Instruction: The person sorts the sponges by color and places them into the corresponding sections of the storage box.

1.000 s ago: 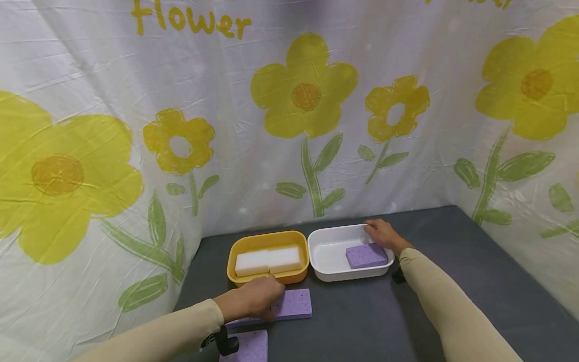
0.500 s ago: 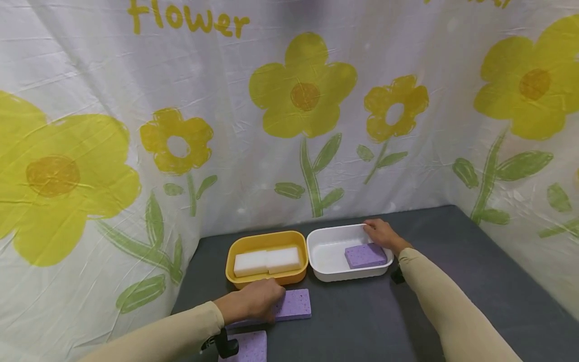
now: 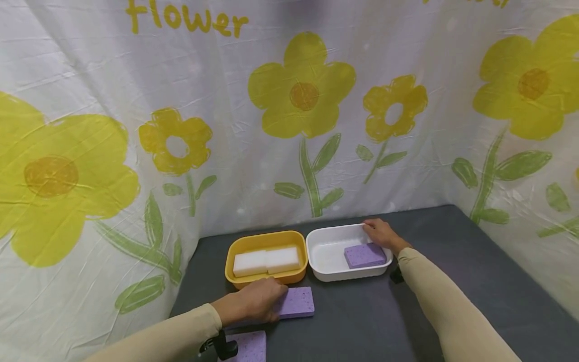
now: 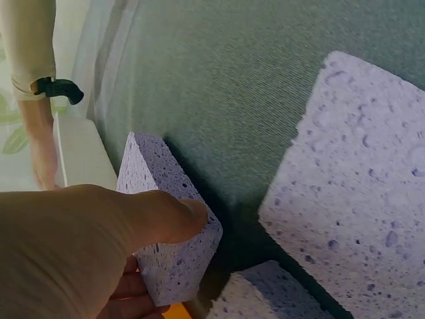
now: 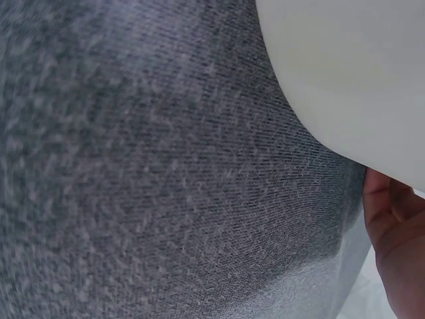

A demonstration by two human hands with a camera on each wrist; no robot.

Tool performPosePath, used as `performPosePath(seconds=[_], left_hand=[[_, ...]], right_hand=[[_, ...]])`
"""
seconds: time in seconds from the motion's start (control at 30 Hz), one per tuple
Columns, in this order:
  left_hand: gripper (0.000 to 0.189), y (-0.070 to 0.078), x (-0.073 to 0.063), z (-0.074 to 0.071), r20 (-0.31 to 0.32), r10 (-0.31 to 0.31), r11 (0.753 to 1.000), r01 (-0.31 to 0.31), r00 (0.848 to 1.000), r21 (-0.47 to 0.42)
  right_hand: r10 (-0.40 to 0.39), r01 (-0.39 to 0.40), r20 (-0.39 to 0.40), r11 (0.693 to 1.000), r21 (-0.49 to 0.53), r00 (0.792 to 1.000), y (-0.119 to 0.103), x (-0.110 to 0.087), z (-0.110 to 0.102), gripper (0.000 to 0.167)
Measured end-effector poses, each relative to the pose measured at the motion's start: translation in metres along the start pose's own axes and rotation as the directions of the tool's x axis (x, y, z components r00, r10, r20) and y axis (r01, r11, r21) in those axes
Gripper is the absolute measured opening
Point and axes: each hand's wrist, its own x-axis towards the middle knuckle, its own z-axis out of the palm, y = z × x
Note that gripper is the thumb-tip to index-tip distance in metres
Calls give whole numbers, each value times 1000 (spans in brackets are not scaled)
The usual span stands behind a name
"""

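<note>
My left hand [image 3: 255,301] grips a purple sponge [image 3: 298,302] just in front of the yellow tub. In the left wrist view the thumb [image 4: 176,216] lies across one face of this sponge, with fingers curled behind it. A second purple sponge [image 4: 265,296] shows partly at the bottom of that view, close by. Nearer the body lies another purple sponge [image 3: 249,347], partly covered by the left wrist. At the far right corner of a white tub [image 3: 348,275], my right hand [image 3: 383,235] holds the rim; one more purple sponge [image 3: 365,256] lies inside.
Left of the white tub stands the yellow tub [image 3: 267,241], holding two white sponges [image 3: 250,264] side by side. Both tubs sit near the back of a dark cloth-covered table [image 3: 362,322]. Behind rises a white curtain [image 3: 244,166] with printed flowers.
The sponge in my left hand has come up slightly and shifted a little right, away from the sponge beside it. My right hand stays on the white tub.
</note>
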Motion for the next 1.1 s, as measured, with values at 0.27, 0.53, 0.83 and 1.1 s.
performPosePath(seconds=[0.27,0.53,0.83,1.1], left_hand=[[37,5,2,-10,0,10,999,-10,1000,-31],[38,10,3,-25,-24,34,994,-37,999,-102],[42,13,17,-44,-90,32,997,-39,995,-74],[45,18,39,-54,-178,4,999,-11,984,-39]], right_hand=[[21,-20,-9,999,25,1000,-4,-1,-1,34],[79,-79,30,997,0,996,-5,-6,-3,74],[57,-57,6,998,-3,998,-3,-4,-2,67],[47,-47,-20,999,6,999,-3,-5,0,65]])
